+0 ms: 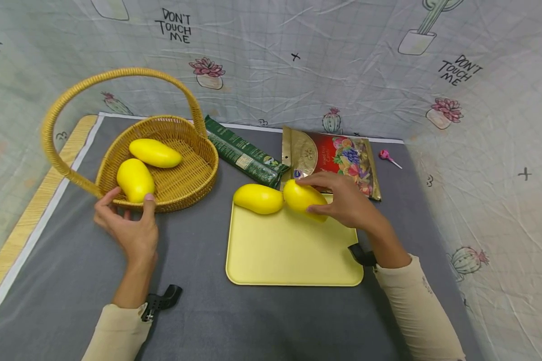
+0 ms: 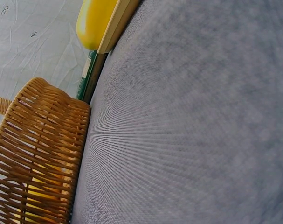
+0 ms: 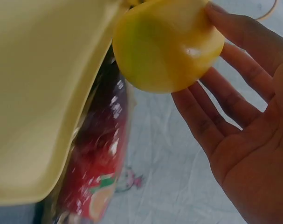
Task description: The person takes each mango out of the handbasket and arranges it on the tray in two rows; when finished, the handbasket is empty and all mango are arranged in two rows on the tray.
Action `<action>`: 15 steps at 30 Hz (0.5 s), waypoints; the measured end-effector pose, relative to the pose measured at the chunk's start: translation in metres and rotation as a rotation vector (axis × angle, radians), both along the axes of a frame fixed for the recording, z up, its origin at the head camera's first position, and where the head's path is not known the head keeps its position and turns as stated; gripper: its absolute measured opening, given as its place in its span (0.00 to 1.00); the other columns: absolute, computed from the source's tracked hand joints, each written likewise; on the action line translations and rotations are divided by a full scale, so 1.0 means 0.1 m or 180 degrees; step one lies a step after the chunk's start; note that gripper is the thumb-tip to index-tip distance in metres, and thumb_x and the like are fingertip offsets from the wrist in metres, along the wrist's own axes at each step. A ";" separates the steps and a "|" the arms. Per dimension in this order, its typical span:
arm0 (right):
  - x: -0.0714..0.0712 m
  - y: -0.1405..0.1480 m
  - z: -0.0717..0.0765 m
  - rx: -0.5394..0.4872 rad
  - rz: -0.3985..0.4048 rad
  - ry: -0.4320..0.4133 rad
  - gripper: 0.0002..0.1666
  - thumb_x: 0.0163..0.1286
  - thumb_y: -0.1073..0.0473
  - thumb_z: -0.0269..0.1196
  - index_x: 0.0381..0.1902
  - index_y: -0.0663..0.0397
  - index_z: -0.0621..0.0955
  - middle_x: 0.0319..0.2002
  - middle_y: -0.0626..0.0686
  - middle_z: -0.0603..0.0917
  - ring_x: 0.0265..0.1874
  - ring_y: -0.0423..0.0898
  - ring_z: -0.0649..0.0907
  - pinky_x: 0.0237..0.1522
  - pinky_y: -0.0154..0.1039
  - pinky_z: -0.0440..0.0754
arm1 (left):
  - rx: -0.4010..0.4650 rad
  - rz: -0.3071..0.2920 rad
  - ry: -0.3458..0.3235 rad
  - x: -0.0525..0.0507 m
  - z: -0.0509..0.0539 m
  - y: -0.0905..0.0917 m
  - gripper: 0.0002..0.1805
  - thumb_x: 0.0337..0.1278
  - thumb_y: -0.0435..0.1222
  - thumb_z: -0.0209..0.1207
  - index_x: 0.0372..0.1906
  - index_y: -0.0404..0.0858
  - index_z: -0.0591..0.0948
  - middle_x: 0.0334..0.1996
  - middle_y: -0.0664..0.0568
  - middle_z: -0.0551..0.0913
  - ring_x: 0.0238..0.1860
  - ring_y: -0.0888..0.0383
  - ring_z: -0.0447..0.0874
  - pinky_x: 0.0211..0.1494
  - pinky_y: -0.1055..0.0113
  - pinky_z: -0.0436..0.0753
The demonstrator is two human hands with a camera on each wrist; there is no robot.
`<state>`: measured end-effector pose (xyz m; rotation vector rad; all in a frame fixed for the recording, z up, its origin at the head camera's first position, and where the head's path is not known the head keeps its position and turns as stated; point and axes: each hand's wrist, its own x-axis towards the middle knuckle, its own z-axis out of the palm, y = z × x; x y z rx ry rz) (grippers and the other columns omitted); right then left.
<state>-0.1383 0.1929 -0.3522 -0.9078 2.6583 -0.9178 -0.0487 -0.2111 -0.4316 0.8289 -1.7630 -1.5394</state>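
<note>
In the head view the left hand (image 1: 128,228) grips the near rim of the wicker basket (image 1: 185,195), beside a yellow mango (image 1: 135,180). A second mango (image 1: 155,153) lies behind it inside the basket. The right hand (image 1: 343,200) holds a mango (image 1: 300,196) between thumb and fingers over the back of the yellow tray (image 1: 293,255). Another mango (image 1: 258,199) rests at the tray's back left corner. In the right wrist view the fingers and thumb of the right hand (image 3: 253,107) curve round the mango (image 3: 167,46). The left wrist view shows the basket's woven side (image 2: 38,154).
Behind the tray lie a long green packet (image 1: 244,153) and a gold and red candy bag (image 1: 334,155). A pink lollipop (image 1: 385,155) is to the bag's right. The basket's tall handle (image 1: 126,72) arches up. A printed cloth hangs behind the table.
</note>
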 end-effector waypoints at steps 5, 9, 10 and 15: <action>-0.03 0.13 -0.05 0.0178 0.0006 -0.0029 0.37 0.56 0.59 0.75 0.65 0.42 0.78 0.62 0.49 0.82 0.62 0.51 0.80 0.63 0.54 0.78 | -0.0012 -0.0003 -0.0001 -0.01 -0.01 0.00 0.32 0.56 0.40 0.67 0.64 0.55 0.66 0.66 0.58 0.54 0.72 0.59 0.54 0.76 0.61 0.58; -0.05 0.20 -0.08 0.0344 0.0014 0.0014 0.36 0.55 0.61 0.75 0.64 0.44 0.79 0.61 0.50 0.83 0.61 0.52 0.80 0.63 0.55 0.76 | -0.0005 -0.0010 -0.0010 0.00 0.00 0.00 0.32 0.56 0.40 0.67 0.64 0.55 0.66 0.66 0.58 0.54 0.72 0.59 0.54 0.76 0.61 0.58; -0.06 0.21 -0.10 0.0370 0.0024 0.0020 0.36 0.55 0.61 0.75 0.63 0.45 0.79 0.61 0.50 0.83 0.61 0.53 0.80 0.64 0.56 0.76 | -0.0002 -0.0009 -0.0009 0.00 0.01 0.00 0.32 0.56 0.40 0.67 0.64 0.55 0.66 0.66 0.58 0.55 0.72 0.59 0.54 0.76 0.61 0.58; -0.09 0.24 -0.15 0.0476 0.0080 0.0031 0.36 0.54 0.63 0.76 0.62 0.48 0.80 0.60 0.52 0.83 0.62 0.54 0.79 0.64 0.56 0.76 | 0.0002 -0.0009 0.0020 0.00 0.01 0.01 0.32 0.56 0.40 0.67 0.64 0.54 0.66 0.66 0.58 0.54 0.72 0.58 0.54 0.76 0.60 0.58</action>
